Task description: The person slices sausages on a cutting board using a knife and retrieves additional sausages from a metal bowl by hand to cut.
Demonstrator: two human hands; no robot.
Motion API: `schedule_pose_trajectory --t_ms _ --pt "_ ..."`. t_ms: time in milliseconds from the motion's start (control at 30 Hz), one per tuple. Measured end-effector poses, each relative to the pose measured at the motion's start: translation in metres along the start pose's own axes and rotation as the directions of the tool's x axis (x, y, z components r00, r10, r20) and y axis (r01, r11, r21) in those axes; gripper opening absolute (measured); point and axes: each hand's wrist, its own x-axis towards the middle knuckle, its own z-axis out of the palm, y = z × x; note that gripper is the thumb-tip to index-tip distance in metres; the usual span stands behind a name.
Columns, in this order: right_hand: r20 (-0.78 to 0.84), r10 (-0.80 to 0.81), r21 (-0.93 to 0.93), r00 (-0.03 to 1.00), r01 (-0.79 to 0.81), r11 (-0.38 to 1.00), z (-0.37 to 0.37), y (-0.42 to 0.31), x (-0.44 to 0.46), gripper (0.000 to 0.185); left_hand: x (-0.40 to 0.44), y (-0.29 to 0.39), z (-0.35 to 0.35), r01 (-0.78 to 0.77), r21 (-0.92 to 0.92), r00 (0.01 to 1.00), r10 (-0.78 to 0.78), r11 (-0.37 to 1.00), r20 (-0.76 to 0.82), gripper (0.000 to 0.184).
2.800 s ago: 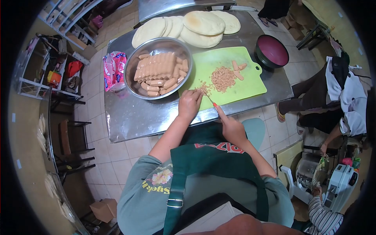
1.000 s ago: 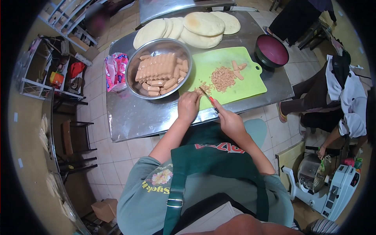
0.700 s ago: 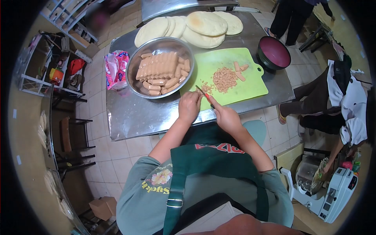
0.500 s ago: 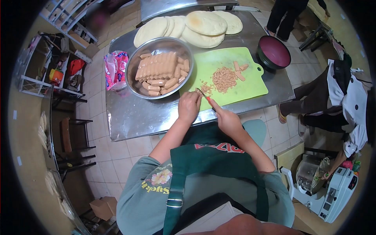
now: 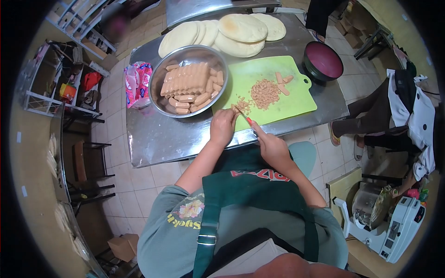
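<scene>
At the near left edge of the green cutting board, the fingertips of my left hand close on a sausage piece. My right hand grips a small knife with a red and black handle, its blade against that piece. Small bits lie beside the blade, and a larger pile of chopped sausage sits mid-board. Several sausage strips rest beyond it. Left of the board, a steel bowl holds a stuck-together block of sausages and loose ones.
Round flatbreads lie along the table's far side. A dark bowl with a maroon inside stands at the right edge, a pink plastic packet at the left. A person in a white garment stands right, near a white machine.
The knife's handle has shifted slightly and its blade shows more plainly beside the left fingertips. The person at the far right back has moved left. The chopped pile looks the same.
</scene>
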Motion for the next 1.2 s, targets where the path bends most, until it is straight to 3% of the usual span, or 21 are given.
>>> schedule_pose_trajectory --t_ms 300,400,533,600,833,900,1200 --pt "0.087 -0.044 -0.107 0.995 0.053 0.993 0.007 0.01 0.019 0.064 -0.001 -0.001 0.002 0.01 0.017 1.0 -0.01 1.0 0.005 0.011" --pt "0.159 -0.04 0.037 0.987 0.034 0.999 0.008 0.012 0.038 0.063 -0.002 -0.002 0.003 0.009 0.013 1.0 -0.009 1.0 -0.006 0.011" --pt "0.192 0.013 -0.008 0.981 -0.011 1.0 0.009 0.011 0.025 0.061 -0.002 -0.001 0.002 0.01 -0.017 0.999 -0.011 1.0 -0.037 0.011" --pt "0.165 0.041 -0.078 0.985 -0.028 0.997 0.005 0.01 0.005 0.059 -0.001 -0.002 0.001 0.03 -0.006 1.0 -0.03 1.0 -0.009 0.011" --pt "0.1 0.027 -0.052 0.995 -0.022 0.998 -0.006 0.011 -0.021 0.055 -0.003 -0.001 -0.001 0.039 -0.049 0.999 -0.04 0.998 -0.021 0.008" --pt "-0.037 -0.044 0.03 0.998 0.045 0.999 -0.004 0.013 -0.015 0.053 -0.004 -0.004 0.001 0.013 -0.056 0.999 -0.015 0.998 -0.046 0.007" --pt "-0.042 -0.08 -0.082 0.996 0.077 0.994 0.002 -0.002 0.007 0.052 -0.007 -0.006 0.003 0.01 -0.065 0.999 -0.012 0.998 -0.04 0.01"
